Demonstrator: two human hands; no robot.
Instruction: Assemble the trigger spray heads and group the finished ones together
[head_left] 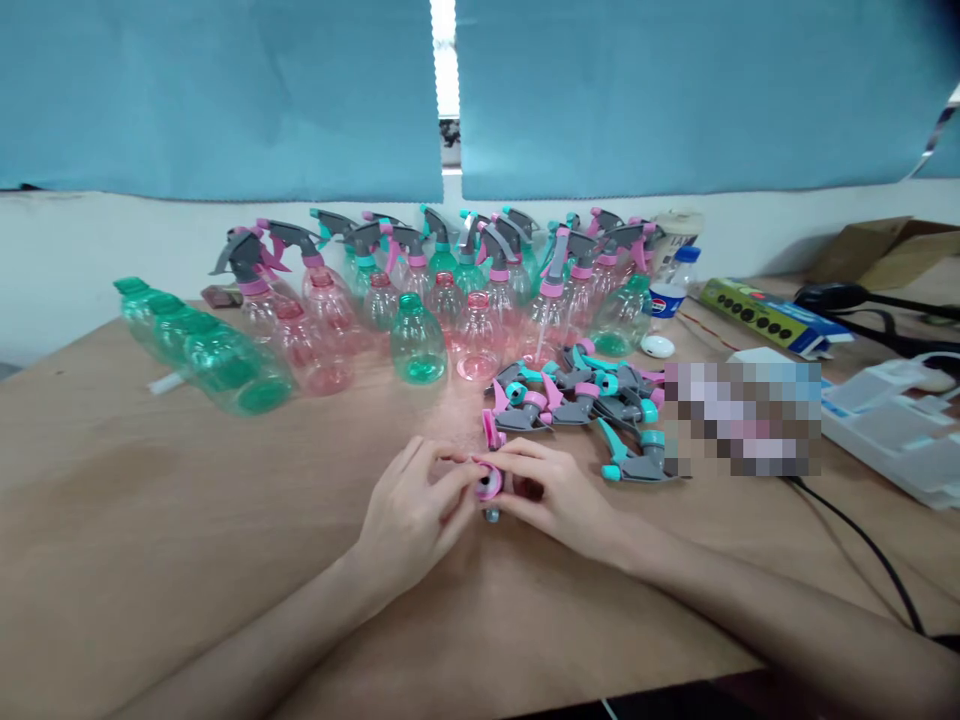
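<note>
Between my two hands, low over the table, is a grey and pink trigger spray head (pixel 489 483), its pink collar turned toward me. My left hand (pixel 418 500) pinches the collar from the left with thumb and fingers. From the other side my right hand (pixel 551 492) grips the same spray head, fingers closed around it. Part of the spray head is hidden behind my fingers. Just beyond my hands lies a pile of loose spray heads (pixel 577 405), pink-grey and teal-grey. A single teal and grey spray head (pixel 637 455) rests at the pile's near right.
Bottles with spray heads (pixel 495 290) stand along the wall. Open green bottles (pixel 225 360) lie tilted in a row at left; an open green bottle (pixel 418 345) and pink bottle (pixel 478 340) stand centrally. A Pepsi bottle (pixel 667 290), printed box (pixel 772 315) and clear plastic case (pixel 900 420) are right.
</note>
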